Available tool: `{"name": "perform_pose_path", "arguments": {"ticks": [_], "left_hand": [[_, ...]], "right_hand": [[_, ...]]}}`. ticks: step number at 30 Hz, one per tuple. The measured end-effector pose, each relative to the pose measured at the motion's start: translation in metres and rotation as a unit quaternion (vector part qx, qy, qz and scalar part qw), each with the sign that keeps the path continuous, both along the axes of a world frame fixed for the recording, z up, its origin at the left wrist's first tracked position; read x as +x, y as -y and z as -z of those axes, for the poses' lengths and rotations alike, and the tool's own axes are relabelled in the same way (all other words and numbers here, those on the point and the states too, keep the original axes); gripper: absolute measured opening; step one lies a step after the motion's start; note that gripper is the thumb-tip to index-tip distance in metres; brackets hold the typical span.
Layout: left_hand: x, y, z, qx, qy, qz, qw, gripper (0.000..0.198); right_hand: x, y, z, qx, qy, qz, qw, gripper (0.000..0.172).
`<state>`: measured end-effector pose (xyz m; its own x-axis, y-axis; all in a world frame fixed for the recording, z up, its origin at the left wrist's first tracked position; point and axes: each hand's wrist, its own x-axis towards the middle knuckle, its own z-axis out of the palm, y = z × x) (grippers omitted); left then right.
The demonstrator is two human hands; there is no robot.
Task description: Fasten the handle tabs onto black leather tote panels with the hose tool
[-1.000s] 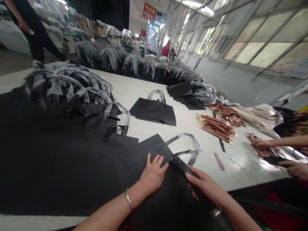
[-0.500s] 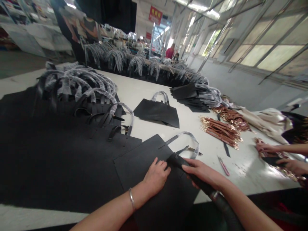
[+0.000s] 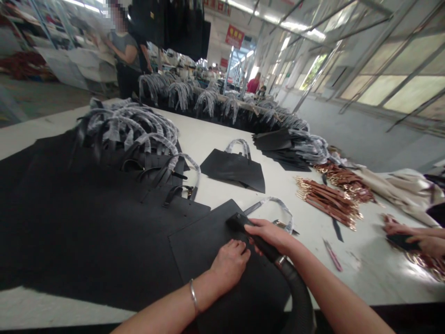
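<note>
Shifted toward the far corner of a black bag [image 3: 194,250] over the last half second, a hose-fed black tool [image 3: 266,248] sits firmly in the wrapped fingers of the right hand [image 3: 271,235]. Fingers half curled, the left hand [image 3: 231,262] rests on the bag, gripping nothing visible, at the white table's [image 3: 365,260] near edge. Apparently surface work; the next pass likely calls for steady bracing.
</note>
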<state>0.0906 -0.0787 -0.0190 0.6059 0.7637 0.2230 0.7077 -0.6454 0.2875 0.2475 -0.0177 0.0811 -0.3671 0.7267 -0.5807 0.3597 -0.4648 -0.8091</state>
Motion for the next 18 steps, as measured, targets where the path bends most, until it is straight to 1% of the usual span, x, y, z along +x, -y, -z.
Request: {"name": "perform_pose_path", "arguments": {"ticks": [3,6,9,12,14,16,17,18], "left_hand": [[0.001,-0.001,0.000,-0.008,0.008,-0.017,1.000,0.019],[0.001,0.000,0.001,-0.006,0.015,-0.021,1.000,0.016],[0.001,0.003,0.000,-0.009,0.017,-0.022,1.000,0.016],[-0.002,-0.002,-0.005,-0.036,0.016,-0.025,0.999,0.017],[-0.007,-0.015,-0.012,-0.063,0.016,-0.046,0.997,0.017],[-0.014,-0.036,-0.021,-0.057,0.020,-0.098,0.993,0.017],[-0.018,-0.049,-0.025,-0.042,0.019,-0.135,0.990,0.026],[-0.022,-0.062,-0.030,-0.028,0.011,-0.178,0.984,0.043]], "right_hand": [[-0.005,-0.003,0.004,0.021,0.000,0.031,0.999,0.032],[-0.001,-0.004,-0.001,0.062,-0.008,0.092,0.994,0.036],[0.012,-0.002,-0.012,0.115,-0.017,0.166,0.979,0.039],[0.035,0.006,-0.022,0.154,-0.021,0.233,0.960,0.041],[0.053,0.017,-0.023,0.161,-0.020,0.268,0.950,0.042],[0.071,0.033,-0.019,0.155,-0.013,0.296,0.942,0.045],[0.079,0.042,-0.014,0.150,-0.007,0.309,0.939,0.047],[0.086,0.051,-0.009,0.145,-0.001,0.322,0.936,0.050]]}}
